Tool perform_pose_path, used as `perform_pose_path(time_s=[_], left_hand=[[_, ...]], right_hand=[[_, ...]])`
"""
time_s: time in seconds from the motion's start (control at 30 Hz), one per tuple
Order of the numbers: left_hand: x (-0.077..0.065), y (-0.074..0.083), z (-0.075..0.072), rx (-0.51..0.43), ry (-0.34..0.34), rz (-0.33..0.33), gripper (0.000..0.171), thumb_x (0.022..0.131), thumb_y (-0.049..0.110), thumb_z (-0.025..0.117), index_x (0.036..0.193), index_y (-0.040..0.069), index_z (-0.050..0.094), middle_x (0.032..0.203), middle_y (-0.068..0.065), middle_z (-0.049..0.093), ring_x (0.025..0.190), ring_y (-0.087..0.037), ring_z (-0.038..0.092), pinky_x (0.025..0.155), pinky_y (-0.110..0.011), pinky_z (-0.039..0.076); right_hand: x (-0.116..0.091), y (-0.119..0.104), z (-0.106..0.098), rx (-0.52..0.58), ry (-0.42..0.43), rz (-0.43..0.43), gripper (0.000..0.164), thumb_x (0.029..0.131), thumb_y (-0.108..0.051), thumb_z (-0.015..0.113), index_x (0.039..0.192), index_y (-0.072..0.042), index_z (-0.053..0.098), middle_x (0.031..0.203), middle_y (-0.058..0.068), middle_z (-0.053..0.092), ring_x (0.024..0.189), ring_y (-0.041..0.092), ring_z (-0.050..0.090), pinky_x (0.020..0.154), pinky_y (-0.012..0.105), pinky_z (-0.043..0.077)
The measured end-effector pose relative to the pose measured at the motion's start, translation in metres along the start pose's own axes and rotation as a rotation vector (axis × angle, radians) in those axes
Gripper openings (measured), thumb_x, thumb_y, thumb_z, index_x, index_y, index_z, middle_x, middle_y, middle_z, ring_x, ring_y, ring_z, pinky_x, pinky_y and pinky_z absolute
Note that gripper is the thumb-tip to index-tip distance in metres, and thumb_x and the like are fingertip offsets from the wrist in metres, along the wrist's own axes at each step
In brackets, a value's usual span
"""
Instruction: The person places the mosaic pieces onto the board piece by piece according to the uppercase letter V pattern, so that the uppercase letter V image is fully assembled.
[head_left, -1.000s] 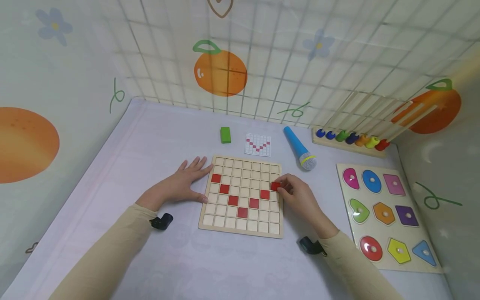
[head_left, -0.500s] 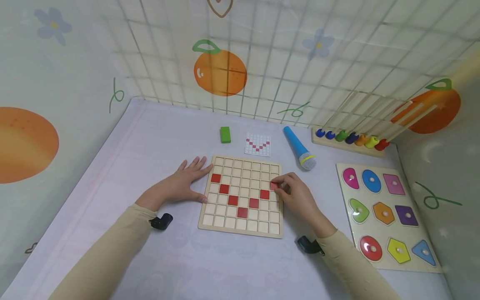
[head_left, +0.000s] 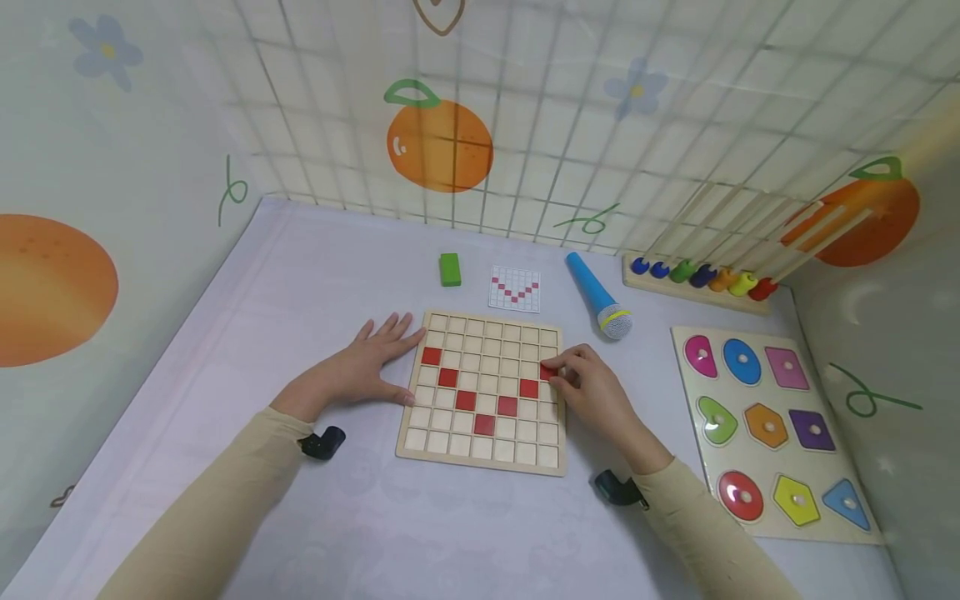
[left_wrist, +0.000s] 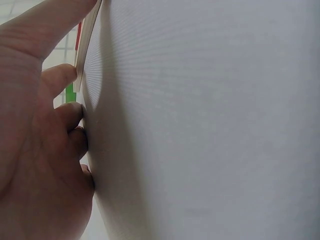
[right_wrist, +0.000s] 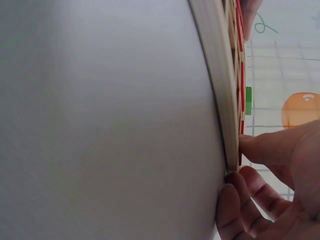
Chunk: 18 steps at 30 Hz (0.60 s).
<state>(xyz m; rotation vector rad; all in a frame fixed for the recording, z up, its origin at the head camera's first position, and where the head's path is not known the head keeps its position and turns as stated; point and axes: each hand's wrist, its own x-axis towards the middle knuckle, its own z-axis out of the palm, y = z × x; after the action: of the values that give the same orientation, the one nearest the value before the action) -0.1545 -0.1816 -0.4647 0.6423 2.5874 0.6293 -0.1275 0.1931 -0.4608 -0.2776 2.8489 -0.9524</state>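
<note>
A wooden grid board (head_left: 480,466) lies on the white cloth, with several red square tiles set in its cells in a V shape. At the V's right tip, my right hand (head_left: 600,400) pinches a red tile (head_left: 546,372) between thumb and fingers, over a cell in the rightmost column. The right wrist view shows the thumb (right_wrist: 257,149) against this tile and other fingers beside the board's edge. My left hand (head_left: 360,367) lies spread at the board's left edge, thumb and index fingertips touching it. The remaining left fingers rest on the cloth.
Behind the board lie a green block (head_left: 450,270), a pattern card (head_left: 514,289) with a red V and a blue toy microphone (head_left: 596,292). To the right are a bead counting rack (head_left: 693,294) and a shape puzzle board (head_left: 731,400). Walls bound the left, back and right.
The red tile in my right hand has settled from tilted to nearly flat over the cell, the fingers shifting slightly left. My left hand stays in place.
</note>
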Motion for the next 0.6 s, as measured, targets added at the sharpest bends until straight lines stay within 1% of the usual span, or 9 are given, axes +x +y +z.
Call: perform_pose_path(time_s=[0.2,0.37,0.6], left_hand=[[0.0022,-0.001,0.0011,-0.002,-0.003,0.01,0.112,0.078,0.057,0.082,0.164,0.02,0.021,0.171,-0.009,0.001,0.157,-0.029,-0.008,0.125,-0.052,-0.009],[0.0037,-0.0007,0.0023,-0.006,-0.004,0.008,0.111,0.078,0.057,0.082,0.164,0.021,0.021,0.171,-0.008,0.0,0.157,-0.028,-0.009,0.125,-0.052,-0.009],[0.0037,0.0001,0.0021,0.0,-0.007,0.007,0.111,0.079,0.055,0.083,0.164,0.02,0.021,0.171,-0.009,0.001,0.157,-0.029,-0.008,0.125,-0.052,-0.009]], right_hand=[[-0.0015,0.0015,-0.0008,0.011,-0.004,-0.002,0.029,0.093,-0.013,0.075,0.122,-0.013,0.073,0.111,0.005,0.056,0.087,0.02,0.054,0.068,0.031,0.048],[-0.0035,0.0039,-0.0023,0.029,-0.011,0.01,0.035,0.093,-0.015,0.075,0.127,-0.015,0.07,0.113,0.006,0.055,0.089,0.02,0.056,0.069,0.031,0.051],[-0.0097,0.0097,-0.0062,0.021,-0.016,0.029,0.043,0.093,-0.017,0.074,0.134,-0.013,0.063,0.114,0.008,0.057,0.092,0.021,0.057,0.075,0.033,0.052]])
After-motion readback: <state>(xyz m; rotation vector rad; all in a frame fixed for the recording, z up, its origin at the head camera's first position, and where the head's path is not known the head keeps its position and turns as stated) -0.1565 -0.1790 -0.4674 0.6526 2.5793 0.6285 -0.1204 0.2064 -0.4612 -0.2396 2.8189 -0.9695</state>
